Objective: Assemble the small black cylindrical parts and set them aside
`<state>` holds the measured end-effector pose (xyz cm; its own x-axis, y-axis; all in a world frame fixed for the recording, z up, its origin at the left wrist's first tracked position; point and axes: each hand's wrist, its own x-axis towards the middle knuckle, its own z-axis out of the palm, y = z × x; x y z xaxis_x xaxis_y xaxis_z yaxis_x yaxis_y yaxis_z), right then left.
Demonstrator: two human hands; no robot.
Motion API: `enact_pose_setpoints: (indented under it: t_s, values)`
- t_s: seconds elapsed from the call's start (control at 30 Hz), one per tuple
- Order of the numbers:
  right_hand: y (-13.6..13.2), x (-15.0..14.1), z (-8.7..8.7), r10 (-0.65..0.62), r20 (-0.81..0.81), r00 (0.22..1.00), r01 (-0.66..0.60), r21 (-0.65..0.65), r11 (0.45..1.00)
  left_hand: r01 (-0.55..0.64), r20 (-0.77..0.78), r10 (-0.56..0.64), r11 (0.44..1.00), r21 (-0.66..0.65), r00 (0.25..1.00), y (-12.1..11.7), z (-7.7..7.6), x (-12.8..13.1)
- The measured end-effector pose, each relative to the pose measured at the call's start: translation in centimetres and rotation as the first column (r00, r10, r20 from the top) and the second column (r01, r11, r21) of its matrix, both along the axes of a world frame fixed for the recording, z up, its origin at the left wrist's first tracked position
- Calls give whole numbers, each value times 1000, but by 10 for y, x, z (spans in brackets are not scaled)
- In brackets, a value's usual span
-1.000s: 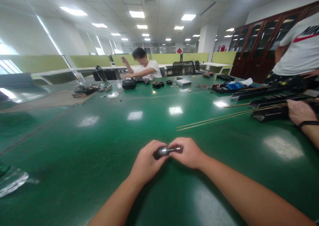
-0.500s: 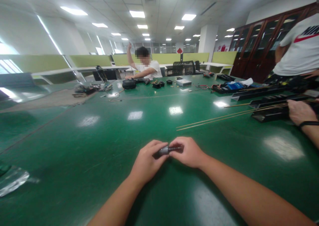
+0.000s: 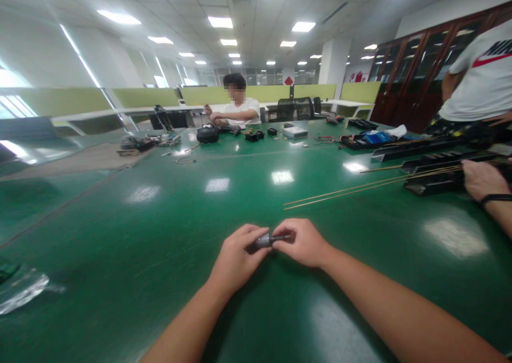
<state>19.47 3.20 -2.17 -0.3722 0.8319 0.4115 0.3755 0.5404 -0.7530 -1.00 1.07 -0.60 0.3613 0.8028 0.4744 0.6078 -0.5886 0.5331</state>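
Observation:
Above the near part of the green table (image 3: 168, 213), both hands meet on a small grey metal cylinder (image 3: 263, 241) with a thin dark shaft (image 3: 279, 238). My left hand (image 3: 236, 259) is closed around the cylinder, thumb and fingers on its two sides. My right hand (image 3: 304, 244) pinches the shaft, which points to the right into its fingers. The cylinder's left end lies hidden in my left palm, and its exact kind is too small to make out. Two thin brass-coloured rods (image 3: 340, 195) lie beyond my right hand.
A co-worker's hand (image 3: 483, 180) rests by black channel pieces (image 3: 434, 182) at the right. Clear plastic (image 3: 26, 288) lies at the left edge. Across the table sits a person (image 3: 242, 109), with a black case (image 3: 207, 134) and a white box (image 3: 295, 132) nearby.
The seated person across the table has lowered a raised arm and brought both hands together. My own hands and the cylinder have hardly moved.

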Motion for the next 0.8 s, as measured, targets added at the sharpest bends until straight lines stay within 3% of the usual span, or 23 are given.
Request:
enact_pose_setpoints:
  t_s: [0.8]
  values:
    - [0,0,-1,-31,1,1000,31,-42,999,-20,2,20,1000,-5,1000,4,-4,-5]
